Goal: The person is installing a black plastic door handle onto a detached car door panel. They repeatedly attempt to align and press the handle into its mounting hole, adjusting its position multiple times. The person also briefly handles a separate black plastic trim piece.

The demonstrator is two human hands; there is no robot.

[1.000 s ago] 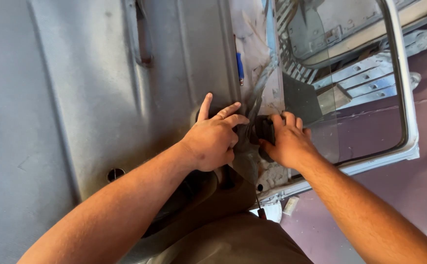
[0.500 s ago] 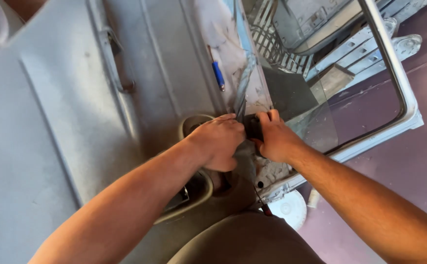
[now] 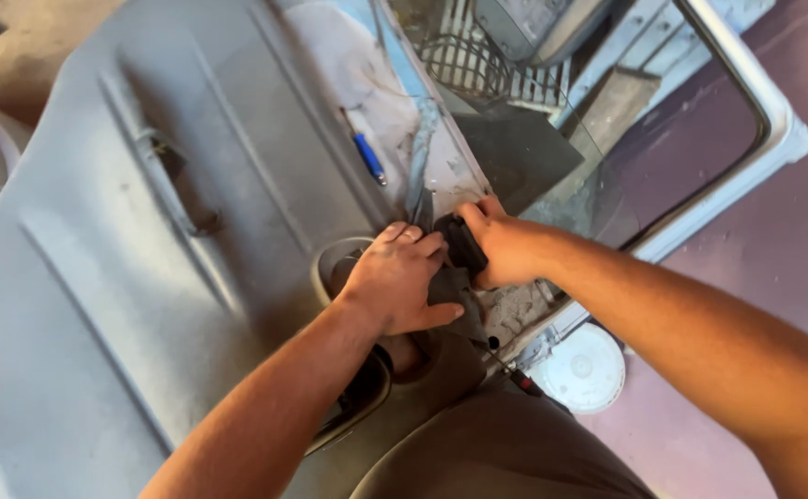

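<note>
A grey car door panel (image 3: 145, 277) lies flat in front of me, with its white window frame (image 3: 774, 139) and glass at the upper right. My left hand (image 3: 395, 282) presses down on the panel's edge beside an oval recess, fingers curled against a small black part (image 3: 462, 249). My right hand (image 3: 506, 245) grips that black part from the other side, at the seam between panel and window glass. The two hands touch each other. What the black part attaches to is hidden under my fingers.
A blue-handled tool (image 3: 367, 155) lies on the panel's upper edge. A grey pull handle (image 3: 175, 185) sits mid-panel. A round white lid (image 3: 578, 368) rests on the purple floor by my knee (image 3: 496, 453). Metal grating and scrap show through the glass.
The view has swung, so the door now runs diagonally. My left hand's fingers have curled in from a spread pose, and both hands stay clamped at the same spot on the door's edge.
</note>
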